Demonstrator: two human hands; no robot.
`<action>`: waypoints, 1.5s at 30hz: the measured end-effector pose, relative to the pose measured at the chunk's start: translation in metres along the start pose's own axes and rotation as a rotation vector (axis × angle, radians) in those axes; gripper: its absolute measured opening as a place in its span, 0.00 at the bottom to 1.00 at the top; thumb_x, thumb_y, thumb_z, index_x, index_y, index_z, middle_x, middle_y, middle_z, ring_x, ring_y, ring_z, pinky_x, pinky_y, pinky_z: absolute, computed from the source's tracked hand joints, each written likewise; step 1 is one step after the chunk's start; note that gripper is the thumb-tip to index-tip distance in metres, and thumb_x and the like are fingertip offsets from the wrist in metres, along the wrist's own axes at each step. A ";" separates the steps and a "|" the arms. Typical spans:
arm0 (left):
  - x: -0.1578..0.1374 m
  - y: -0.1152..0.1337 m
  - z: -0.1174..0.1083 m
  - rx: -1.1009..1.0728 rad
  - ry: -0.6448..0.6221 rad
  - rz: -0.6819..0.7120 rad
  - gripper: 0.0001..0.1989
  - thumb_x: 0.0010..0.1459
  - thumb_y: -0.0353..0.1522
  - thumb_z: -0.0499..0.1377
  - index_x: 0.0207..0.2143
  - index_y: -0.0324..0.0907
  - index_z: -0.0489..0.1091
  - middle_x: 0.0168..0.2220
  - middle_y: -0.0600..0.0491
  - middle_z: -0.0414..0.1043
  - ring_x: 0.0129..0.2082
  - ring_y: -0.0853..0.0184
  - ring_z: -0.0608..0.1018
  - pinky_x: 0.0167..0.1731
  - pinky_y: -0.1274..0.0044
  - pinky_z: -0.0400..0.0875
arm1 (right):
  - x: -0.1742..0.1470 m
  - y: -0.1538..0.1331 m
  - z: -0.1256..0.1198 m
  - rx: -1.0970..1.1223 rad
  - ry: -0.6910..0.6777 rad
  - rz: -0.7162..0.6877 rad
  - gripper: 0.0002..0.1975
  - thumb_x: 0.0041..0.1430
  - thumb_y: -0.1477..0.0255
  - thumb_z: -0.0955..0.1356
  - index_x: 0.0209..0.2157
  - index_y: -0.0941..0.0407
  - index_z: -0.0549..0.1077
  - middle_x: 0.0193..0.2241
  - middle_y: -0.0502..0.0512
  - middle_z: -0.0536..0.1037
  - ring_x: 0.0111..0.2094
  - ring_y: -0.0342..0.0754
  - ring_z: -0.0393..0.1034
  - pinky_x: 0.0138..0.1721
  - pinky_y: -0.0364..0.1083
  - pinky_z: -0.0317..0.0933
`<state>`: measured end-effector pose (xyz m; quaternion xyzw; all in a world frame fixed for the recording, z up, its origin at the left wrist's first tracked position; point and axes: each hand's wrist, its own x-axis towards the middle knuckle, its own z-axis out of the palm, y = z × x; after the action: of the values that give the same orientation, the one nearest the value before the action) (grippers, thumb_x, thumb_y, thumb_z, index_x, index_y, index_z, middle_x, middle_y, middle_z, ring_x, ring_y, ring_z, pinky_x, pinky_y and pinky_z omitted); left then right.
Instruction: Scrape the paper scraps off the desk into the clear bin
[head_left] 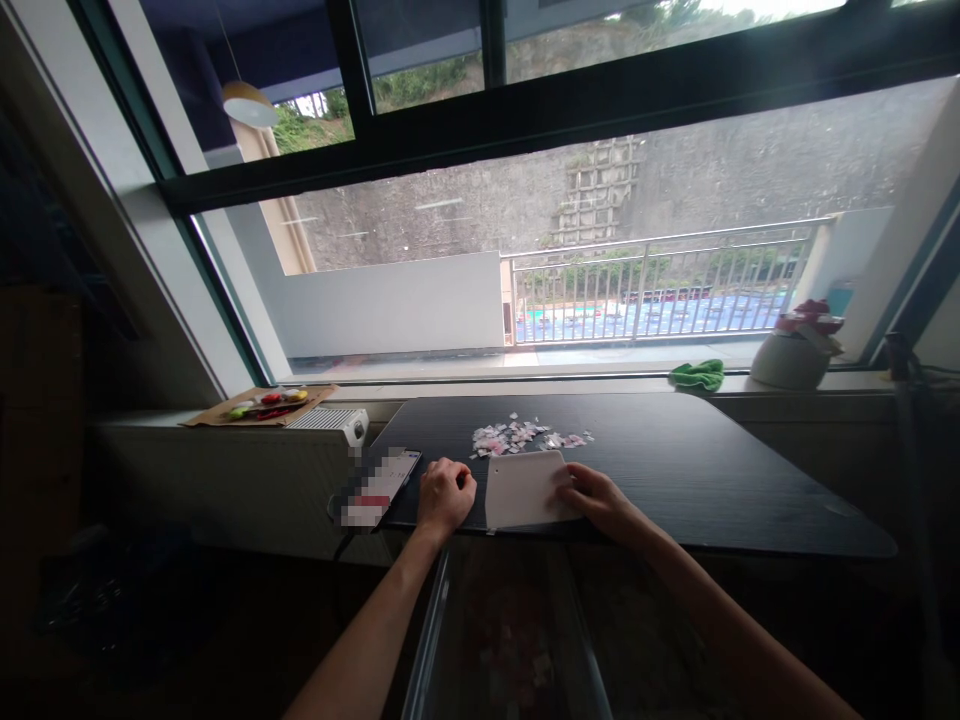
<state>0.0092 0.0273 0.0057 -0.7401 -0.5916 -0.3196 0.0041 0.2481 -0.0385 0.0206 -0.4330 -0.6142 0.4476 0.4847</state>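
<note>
A flat white rectangular sheet with a small dark hole in its upper left corner lies at the front edge of the black table. My right hand grips its right edge; those fingertips are slightly blurred. Left of the sheet, my left hand rests on the table with its fingers curled in. Whatever that hand may hold is hidden. Just beyond the sheet is a loose pile of small pale pink and white pieces, with a few spread to the right.
A phone, partly pixelated, lies at the table's left end. Below the table edge is a clear plastic container. On the sill are a green cloth, a pale rounded pot and cardboard with colourful items. A radiator stands left.
</note>
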 end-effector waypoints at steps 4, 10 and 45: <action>0.000 0.001 -0.001 -0.003 -0.004 -0.005 0.08 0.54 0.30 0.54 0.28 0.42 0.73 0.34 0.50 0.73 0.39 0.62 0.72 0.42 0.71 0.65 | 0.000 0.004 -0.002 -0.026 0.048 0.001 0.14 0.49 0.63 0.70 0.36 0.56 0.71 0.29 0.52 0.80 0.33 0.50 0.77 0.35 0.49 0.70; 0.000 0.001 -0.001 -0.015 0.000 -0.002 0.08 0.54 0.30 0.54 0.28 0.43 0.73 0.33 0.51 0.73 0.38 0.63 0.72 0.42 0.72 0.65 | 0.000 0.005 -0.004 -0.041 0.047 0.010 0.13 0.49 0.63 0.69 0.36 0.56 0.71 0.29 0.52 0.80 0.33 0.50 0.77 0.35 0.49 0.70; -0.004 -0.002 -0.001 0.062 -0.058 0.117 0.09 0.56 0.31 0.53 0.36 0.44 0.73 0.39 0.50 0.71 0.42 0.62 0.72 0.43 0.71 0.65 | 0.013 0.034 -0.068 -0.382 0.714 -0.062 0.14 0.50 0.59 0.67 0.35 0.53 0.71 0.31 0.54 0.79 0.35 0.53 0.74 0.40 0.53 0.66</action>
<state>0.0070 0.0239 0.0039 -0.7818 -0.5570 -0.2789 0.0284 0.3160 -0.0096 -0.0009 -0.6245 -0.4923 0.1321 0.5917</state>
